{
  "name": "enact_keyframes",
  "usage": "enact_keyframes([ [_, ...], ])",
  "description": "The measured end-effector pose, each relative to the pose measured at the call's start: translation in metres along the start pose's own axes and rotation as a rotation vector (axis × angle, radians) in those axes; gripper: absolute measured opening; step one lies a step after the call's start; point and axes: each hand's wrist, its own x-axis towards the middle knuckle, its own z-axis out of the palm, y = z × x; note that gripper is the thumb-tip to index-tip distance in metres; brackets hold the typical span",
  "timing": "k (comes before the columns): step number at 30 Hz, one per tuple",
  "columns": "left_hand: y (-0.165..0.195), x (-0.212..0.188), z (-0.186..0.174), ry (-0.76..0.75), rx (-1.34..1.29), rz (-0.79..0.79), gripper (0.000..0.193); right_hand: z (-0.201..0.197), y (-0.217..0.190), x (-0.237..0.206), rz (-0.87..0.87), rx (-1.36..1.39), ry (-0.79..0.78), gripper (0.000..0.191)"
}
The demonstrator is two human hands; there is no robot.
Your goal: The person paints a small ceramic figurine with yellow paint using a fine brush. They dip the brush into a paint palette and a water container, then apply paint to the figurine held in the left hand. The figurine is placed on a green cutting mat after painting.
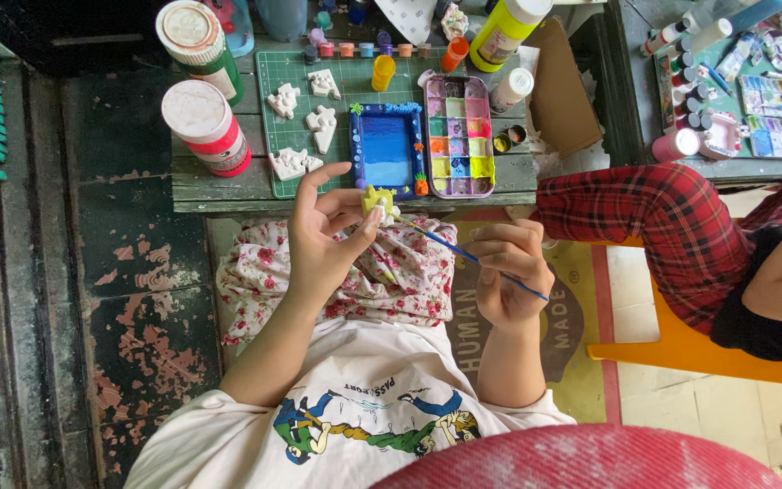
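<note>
On the left of the tabletop I see two red-and-white paint jars beside white plaster shapes on a green cutting mat. My left hand pinches a small yellow plaster piece above my lap, just below the tabletop edge. My right hand grips a blue paintbrush, its tip touching the piece. A paint palette lies beyond.

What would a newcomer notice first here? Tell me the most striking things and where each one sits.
At centre, the left hand holds up a small yellow-painted figure while the right hand touches a thin blue brush to it. Just beyond, on the green cutting mat, lie a blue-painted frame and a many-coloured paint palette, with unpainted white figures to their left.
</note>
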Motion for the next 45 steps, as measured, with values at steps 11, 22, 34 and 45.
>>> enact_keyframes([
  [11,0.002,-0.002,0.002,-0.003,0.024,0.009,0.061,-0.002,-0.003,0.007,0.015,-0.005,-0.032,0.009],
  [22,0.003,-0.002,0.001,-0.008,0.049,0.008,0.062,-0.009,-0.004,0.023,-0.036,-0.037,-0.089,0.013],
  [34,0.002,-0.001,0.000,0.000,0.007,-0.006,0.061,-0.012,-0.001,0.010,-0.030,-0.015,-0.055,0.013],
  [45,0.001,-0.001,-0.001,-0.005,-0.016,-0.007,0.061,-0.009,0.000,0.007,-0.014,-0.006,-0.087,0.014],
])
